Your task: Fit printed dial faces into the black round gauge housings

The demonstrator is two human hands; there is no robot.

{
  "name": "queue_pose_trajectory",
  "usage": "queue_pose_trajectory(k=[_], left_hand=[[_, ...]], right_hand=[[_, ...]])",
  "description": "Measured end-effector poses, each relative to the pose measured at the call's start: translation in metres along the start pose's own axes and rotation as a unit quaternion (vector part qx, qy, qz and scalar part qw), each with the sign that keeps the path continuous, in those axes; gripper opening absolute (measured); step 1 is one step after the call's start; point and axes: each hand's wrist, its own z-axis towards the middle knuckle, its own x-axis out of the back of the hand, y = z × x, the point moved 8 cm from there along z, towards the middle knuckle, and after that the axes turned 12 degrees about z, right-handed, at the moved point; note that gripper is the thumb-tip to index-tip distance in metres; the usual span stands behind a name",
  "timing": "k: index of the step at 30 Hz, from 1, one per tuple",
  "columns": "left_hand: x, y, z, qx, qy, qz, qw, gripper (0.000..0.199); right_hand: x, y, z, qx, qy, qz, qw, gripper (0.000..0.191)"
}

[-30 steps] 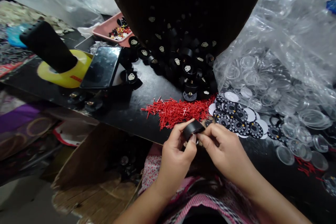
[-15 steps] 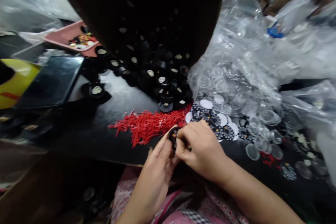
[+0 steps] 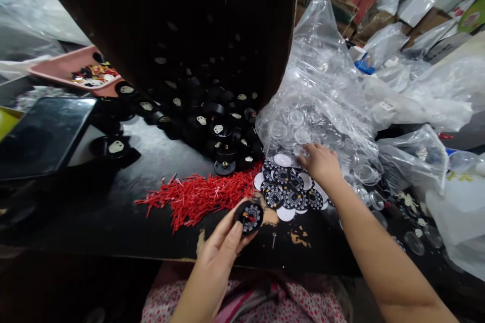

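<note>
My left hand (image 3: 223, 242) is closed around a round black dial gauge (image 3: 249, 217). Its dial face is turned up, with white marks and a small red needle on it. Farther right, my right hand (image 3: 320, 161) reaches to a heap of clear round plastic covers (image 3: 295, 126) spilling from a clear bag. Its fingers look spread, with the tips among the covers; I see nothing held in them. Just below that hand lie black printed dial discs (image 3: 293, 194), some showing white backs. A pile of red needles (image 3: 212, 192) lies beyond my left hand.
Black gauge bodies (image 3: 217, 128) spill from a large dark container (image 3: 170, 10) at the back. At the left are a dark flat panel (image 3: 49, 131) and a pink tray (image 3: 56, 68) with small parts. Clear plastic bags (image 3: 409, 96) crowd the right side.
My right hand has left the gauge and moved right to the clear covers. My left hand still holds the gauge, its dial now facing up with the red needle showing. The view has shifted.
</note>
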Motion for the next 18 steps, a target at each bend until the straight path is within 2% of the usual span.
queue_pose_trajectory(k=[2,4,7,10,12,14,16,18], left_hand=[[-0.005,-0.004,0.001,0.001,-0.019,0.004,1.000,0.034],[-0.006,-0.007,0.003,-0.003,-0.022,0.002,1.000,0.032],[-0.006,-0.006,0.007,0.002,-0.026,-0.024,0.999,0.030],[-0.014,-0.002,0.009,0.029,-0.048,-0.077,0.995,0.031],[-0.020,0.001,0.010,0.053,-0.063,-0.112,0.990,0.031],[-0.022,0.003,0.012,0.066,-0.065,-0.138,0.986,0.032],[-0.019,0.006,0.013,0.051,-0.051,-0.144,0.987,0.033],[-0.014,0.010,0.012,0.017,-0.040,-0.120,0.992,0.031]], right_hand=[[0.000,0.005,0.004,0.006,-0.008,-0.046,0.999,0.017],[0.005,0.006,0.003,0.009,-0.005,-0.044,0.999,0.019],[0.014,-0.006,-0.011,0.015,0.004,-0.037,0.999,0.023],[0.011,-0.047,-0.046,0.089,-0.002,0.024,0.996,0.028],[0.004,-0.090,-0.079,0.209,-0.021,0.114,0.971,0.028],[-0.002,-0.121,-0.107,0.281,-0.030,0.154,0.947,0.028],[-0.006,-0.137,-0.122,0.303,-0.040,0.167,0.937,0.027],[-0.007,-0.142,-0.125,0.299,-0.052,0.198,0.932,0.025]])
